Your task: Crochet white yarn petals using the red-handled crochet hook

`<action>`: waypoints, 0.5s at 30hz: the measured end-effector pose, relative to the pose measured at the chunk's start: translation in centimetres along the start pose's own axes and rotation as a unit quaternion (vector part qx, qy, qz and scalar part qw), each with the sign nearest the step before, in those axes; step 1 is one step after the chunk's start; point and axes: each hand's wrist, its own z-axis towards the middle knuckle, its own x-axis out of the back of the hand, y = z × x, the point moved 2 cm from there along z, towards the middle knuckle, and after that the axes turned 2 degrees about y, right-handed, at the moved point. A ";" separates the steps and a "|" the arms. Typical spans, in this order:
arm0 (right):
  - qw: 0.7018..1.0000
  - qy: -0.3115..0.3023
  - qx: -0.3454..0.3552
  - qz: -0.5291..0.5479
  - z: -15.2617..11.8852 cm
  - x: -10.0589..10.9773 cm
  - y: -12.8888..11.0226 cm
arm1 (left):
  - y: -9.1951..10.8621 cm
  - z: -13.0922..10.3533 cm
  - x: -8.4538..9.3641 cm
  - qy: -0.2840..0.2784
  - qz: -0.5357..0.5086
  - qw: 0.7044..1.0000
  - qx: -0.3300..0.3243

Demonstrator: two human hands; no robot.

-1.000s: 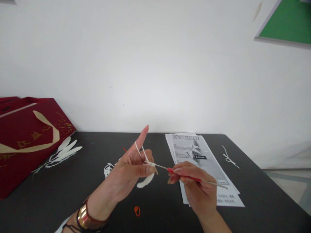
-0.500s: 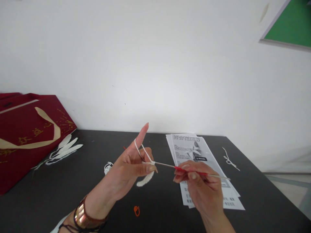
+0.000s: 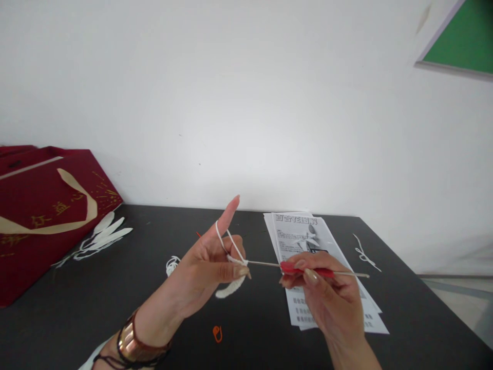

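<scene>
A small curved white crochet piece (image 3: 230,288) is pinched between the thumb and fingers of my left hand (image 3: 210,262). White yarn (image 3: 237,245) loops round its raised index finger and runs down to the top of the piece. My right hand (image 3: 327,288) grips a crochet hook (image 3: 325,272) by its red handle. The hook's thin metal shaft points left, and its tip meets the yarn at my left thumb. The exact stitch at the tip is too small to make out.
Printed sheets (image 3: 339,249) lie under and behind my right hand, with a knotted white yarn piece (image 3: 364,255) beyond. An orange stitch marker (image 3: 217,334) lies in front. At left are white petals (image 3: 106,236), a red bag (image 3: 46,205) and a yarn bundle (image 3: 172,264).
My right hand and the hook have shifted slightly right, and the handle has turned to show its wider side. My left hand has moved slightly right with the white piece.
</scene>
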 end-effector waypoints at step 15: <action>1.000 -0.022 0.013 -0.006 -0.1 -0.1 -0.7 | 0.1 0.0 0.0 -0.013 0.018 0.999 0.029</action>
